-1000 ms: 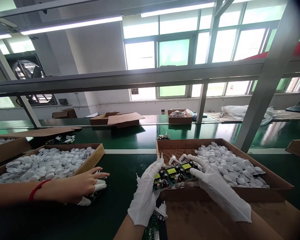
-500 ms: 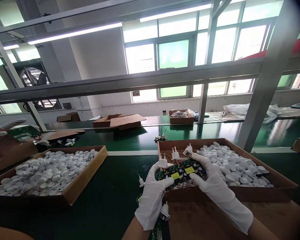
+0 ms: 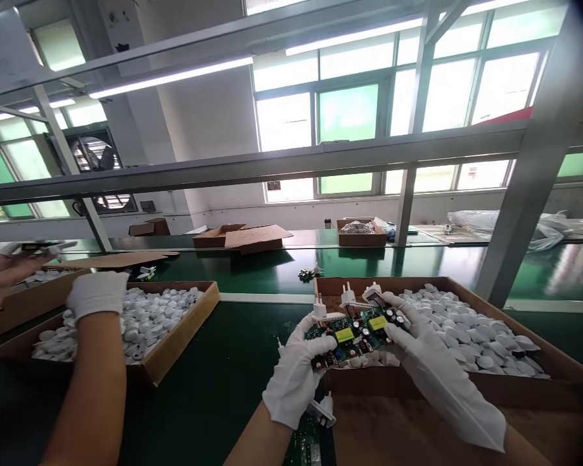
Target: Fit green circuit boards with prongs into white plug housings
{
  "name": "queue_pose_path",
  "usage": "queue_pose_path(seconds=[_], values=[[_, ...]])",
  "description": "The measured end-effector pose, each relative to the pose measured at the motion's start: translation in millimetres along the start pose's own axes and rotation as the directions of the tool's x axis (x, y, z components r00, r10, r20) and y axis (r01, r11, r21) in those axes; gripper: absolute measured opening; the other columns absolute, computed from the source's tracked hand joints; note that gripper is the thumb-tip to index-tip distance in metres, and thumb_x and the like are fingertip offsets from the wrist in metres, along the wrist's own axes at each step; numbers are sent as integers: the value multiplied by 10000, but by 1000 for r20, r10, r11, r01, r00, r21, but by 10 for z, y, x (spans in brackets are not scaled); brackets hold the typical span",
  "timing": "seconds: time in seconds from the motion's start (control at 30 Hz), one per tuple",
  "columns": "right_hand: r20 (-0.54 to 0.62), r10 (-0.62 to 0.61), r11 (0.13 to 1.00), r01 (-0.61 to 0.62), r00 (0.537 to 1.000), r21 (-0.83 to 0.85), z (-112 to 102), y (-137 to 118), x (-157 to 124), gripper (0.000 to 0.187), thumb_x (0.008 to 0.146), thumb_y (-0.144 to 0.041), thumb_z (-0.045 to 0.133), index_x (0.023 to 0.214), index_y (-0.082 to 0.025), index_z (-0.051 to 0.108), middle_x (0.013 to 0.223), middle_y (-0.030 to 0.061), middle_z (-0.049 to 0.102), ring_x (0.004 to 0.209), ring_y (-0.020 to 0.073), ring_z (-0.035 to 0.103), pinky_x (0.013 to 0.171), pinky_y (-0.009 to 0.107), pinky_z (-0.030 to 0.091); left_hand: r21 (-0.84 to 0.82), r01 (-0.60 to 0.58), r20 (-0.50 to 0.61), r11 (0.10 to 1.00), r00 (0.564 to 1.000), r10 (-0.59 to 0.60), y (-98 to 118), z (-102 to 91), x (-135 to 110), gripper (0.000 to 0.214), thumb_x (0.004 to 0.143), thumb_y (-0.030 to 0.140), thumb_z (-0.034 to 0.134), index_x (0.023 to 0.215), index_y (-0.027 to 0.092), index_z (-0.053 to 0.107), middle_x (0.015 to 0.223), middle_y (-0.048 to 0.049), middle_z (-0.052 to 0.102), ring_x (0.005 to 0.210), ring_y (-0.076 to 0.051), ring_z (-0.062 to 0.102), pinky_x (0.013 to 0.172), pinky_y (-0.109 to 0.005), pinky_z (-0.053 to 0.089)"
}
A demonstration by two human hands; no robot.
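Both my hands wear white gloves and grip one green circuit board panel (image 3: pixel 357 330) with yellow parts and black capacitors. My left hand (image 3: pixel 296 375) pinches its left end, my right hand (image 3: pixel 420 353) its right end. The panel hangs just over the near-left corner of a cardboard box (image 3: pixel 554 378) full of white round plastic caps (image 3: pixel 461 327). White two-pin plug pieces (image 3: pixel 347 298) stand along the panel's far edge. Another white plug piece (image 3: pixel 324 409) lies under my left wrist.
A co-worker's gloved hand (image 3: pixel 97 294) reaches into a second box of white caps (image 3: pixel 175 349) at the left; their other hand (image 3: pixel 4 268) is farther left. Green conveyor belt (image 3: pixel 223 362) runs between. Brown cardboard (image 3: pixel 418 433) lies below my hands. Steel frame posts (image 3: pixel 525 188) rise at right.
The view has tilted and shifted slightly. My hands have kept the panel, lifting it a little. The co-worker's gloved hand has come down into the left box; earlier a bare hand lay on the belt.
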State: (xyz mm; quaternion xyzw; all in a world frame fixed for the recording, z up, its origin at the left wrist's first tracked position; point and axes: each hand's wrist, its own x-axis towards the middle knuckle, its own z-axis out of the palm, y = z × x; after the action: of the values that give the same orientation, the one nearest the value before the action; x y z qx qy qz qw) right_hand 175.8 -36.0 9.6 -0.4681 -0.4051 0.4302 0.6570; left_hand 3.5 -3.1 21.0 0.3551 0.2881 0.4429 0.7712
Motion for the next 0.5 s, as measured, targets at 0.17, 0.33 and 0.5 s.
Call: queue_pose_path(seconds=[0.17, 0.33, 0.5], values=[[109, 18, 984, -37, 994, 175, 306, -240, -43, 500, 657, -305, 622, 1117, -325, 428, 1061, 1, 546, 814, 164, 580, 594, 231, 529, -66, -70, 7, 995, 997, 71, 137, -76, -194, 607, 674, 36, 570, 1217, 184, 343, 1011, -96, 575, 930, -241, 544, 689, -260, 494], [339, 59, 968, -136, 939, 209, 793, -306, -164, 393, 737, -230, 520, 1116, -269, 424, 983, 17, 571, 871, 151, 566, 675, 233, 504, -144, -177, -126, 974, 979, 159, 177, -393, -488, 452, 722, 92, 562, 1134, 225, 433, 1047, -60, 562, 939, -203, 541, 661, -227, 496], [377, 153, 985, -171, 913, 14, 1351, -145, -124, 286, 820, -233, 357, 1098, -204, 421, 952, 55, 550, 797, 118, 575, 640, 214, 496, -225, -310, -386, 924, 899, 208, 198, -803, -624, 268, 746, 90, 534, 996, 185, 526, 960, -53, 587, 832, -158, 576, 635, -225, 505]])
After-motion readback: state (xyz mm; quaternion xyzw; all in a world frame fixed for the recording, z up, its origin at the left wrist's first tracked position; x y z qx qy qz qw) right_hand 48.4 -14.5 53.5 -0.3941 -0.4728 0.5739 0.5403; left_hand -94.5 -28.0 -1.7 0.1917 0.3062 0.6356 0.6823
